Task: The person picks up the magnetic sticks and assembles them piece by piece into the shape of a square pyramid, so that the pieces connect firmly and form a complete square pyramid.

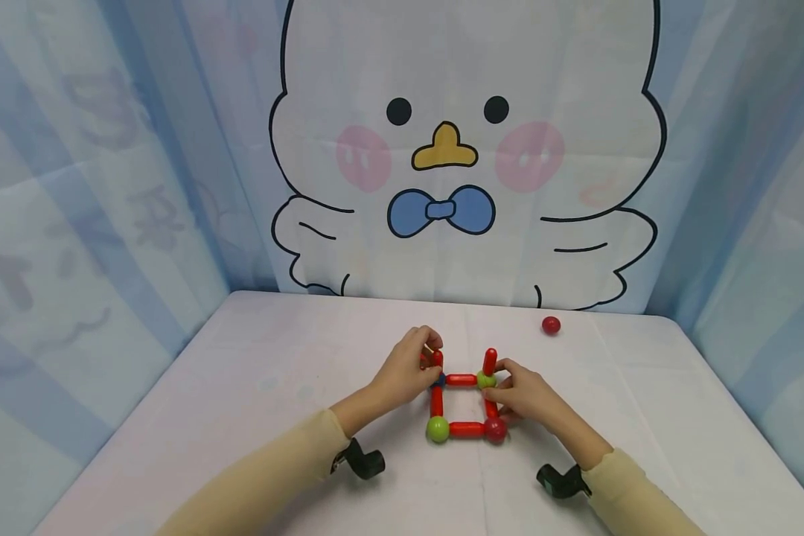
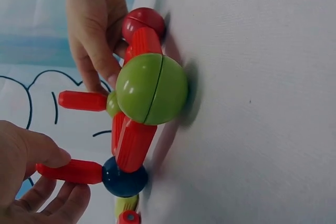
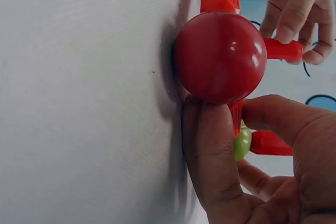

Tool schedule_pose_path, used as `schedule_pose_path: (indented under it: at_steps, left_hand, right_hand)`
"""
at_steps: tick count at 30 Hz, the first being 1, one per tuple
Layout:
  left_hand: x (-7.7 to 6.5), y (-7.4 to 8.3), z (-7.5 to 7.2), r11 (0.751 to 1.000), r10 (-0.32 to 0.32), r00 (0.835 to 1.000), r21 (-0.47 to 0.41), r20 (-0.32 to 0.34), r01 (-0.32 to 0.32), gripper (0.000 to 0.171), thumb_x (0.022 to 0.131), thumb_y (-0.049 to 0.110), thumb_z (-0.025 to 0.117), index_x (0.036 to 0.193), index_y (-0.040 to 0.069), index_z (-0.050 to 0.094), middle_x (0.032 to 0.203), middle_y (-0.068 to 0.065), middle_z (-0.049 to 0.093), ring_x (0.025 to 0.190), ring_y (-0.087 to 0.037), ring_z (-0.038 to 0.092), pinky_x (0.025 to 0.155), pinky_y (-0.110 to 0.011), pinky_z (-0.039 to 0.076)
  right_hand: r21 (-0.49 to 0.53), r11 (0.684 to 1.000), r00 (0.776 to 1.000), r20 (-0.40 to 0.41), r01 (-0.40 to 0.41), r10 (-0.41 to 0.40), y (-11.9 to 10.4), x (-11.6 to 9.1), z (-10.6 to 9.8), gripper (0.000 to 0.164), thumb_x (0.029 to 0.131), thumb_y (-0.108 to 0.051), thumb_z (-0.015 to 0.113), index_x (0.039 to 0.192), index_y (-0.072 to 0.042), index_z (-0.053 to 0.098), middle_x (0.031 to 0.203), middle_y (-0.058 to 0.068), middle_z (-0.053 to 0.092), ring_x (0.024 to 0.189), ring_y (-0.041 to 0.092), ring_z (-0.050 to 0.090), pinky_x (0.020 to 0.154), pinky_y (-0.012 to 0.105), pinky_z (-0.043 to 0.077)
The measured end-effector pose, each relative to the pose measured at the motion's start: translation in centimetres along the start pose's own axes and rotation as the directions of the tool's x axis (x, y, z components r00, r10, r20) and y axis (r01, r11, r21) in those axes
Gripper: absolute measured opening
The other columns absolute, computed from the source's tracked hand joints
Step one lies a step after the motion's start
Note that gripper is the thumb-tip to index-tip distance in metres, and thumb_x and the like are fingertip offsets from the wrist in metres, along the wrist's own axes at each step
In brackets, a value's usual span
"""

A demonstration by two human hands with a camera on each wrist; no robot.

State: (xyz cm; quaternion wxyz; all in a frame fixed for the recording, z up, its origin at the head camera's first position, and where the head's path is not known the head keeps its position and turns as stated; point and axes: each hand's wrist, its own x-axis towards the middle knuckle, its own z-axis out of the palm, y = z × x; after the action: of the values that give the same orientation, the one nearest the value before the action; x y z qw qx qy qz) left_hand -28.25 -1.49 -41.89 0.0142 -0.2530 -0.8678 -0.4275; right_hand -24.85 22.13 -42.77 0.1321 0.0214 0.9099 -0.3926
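Observation:
A square of red magnetic rods joined by balls lies on the table. Its corners are a near green ball [image 1: 438, 429], a red ball [image 1: 495, 429], a far green ball [image 1: 486, 380] and a blue ball [image 2: 125, 177]. My left hand [image 1: 412, 363] pinches an upright red rod [image 2: 71, 171] that stands on the blue ball. With thumb and fingers my right hand [image 1: 528, 392] holds the right-side red rod [image 3: 235, 116], between the red ball and the far green one. Another upright rod [image 1: 490, 362] rises from the far green ball.
A loose red ball [image 1: 551, 325] lies at the table's far right. Beyond the blue ball, the left wrist view shows part of a yellow-green piece [image 2: 126, 203] with a red rod end [image 2: 129, 217]. A printed curtain [image 1: 442, 260] hangs behind the table [image 1: 275, 327].

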Motion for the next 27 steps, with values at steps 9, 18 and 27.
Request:
schedule_pose_path:
  at_steps: [9, 18, 27]
  left_hand:
    - [-0.1, -0.6, -0.1, 1.0, -0.011, 1.0, 0.015, 0.016, 0.011, 0.04, 0.09, -0.005, 0.07, 0.126, 0.004, 0.055, 0.114, -0.007, 0.063, 0.101, -0.02, 0.066, 0.089, -0.03, 0.059]
    - [0.1, -1.8, -0.4, 0.993, -0.06, 0.998, 0.106, -0.017, 0.061, 0.034, 0.092, -0.005, 0.068, 0.123, 0.005, 0.058, 0.113, -0.011, 0.063, 0.099, -0.019, 0.062, 0.091, -0.033, 0.058]
    - [1.7, -3.2, -0.4, 0.962, -0.158, 0.987, 0.225, -0.014, 0.157, 0.033, 0.097, 0.006, 0.066, 0.128, 0.003, 0.057, 0.123, -0.014, 0.063, 0.107, -0.024, 0.062, 0.098, -0.038, 0.056]
  right_hand:
    - [0.02, 1.0, 1.0, 0.0, 0.007, -0.007, 0.1, 0.1, 0.1, 0.055, 0.095, -0.022, 0.073, 0.14, -0.001, 0.048, 0.101, 0.012, 0.067, 0.072, 0.017, 0.067, 0.066, 0.031, 0.06]
    - [0.004, 1.0, 1.0, -0.011, 0.019, -0.019, 0.2, 0.0, 0.1, 0.052, 0.097, -0.024, 0.071, 0.137, -0.001, 0.049, 0.096, 0.01, 0.067, 0.066, 0.017, 0.064, 0.062, 0.03, 0.058]
    - [-0.173, 0.981, 0.99, -0.101, 0.083, -0.101, -0.2, 0.3, 0.1, 0.048, 0.089, -0.03, 0.077, 0.121, 0.002, 0.059, 0.11, 0.017, 0.064, 0.09, 0.026, 0.06, 0.078, 0.041, 0.058]
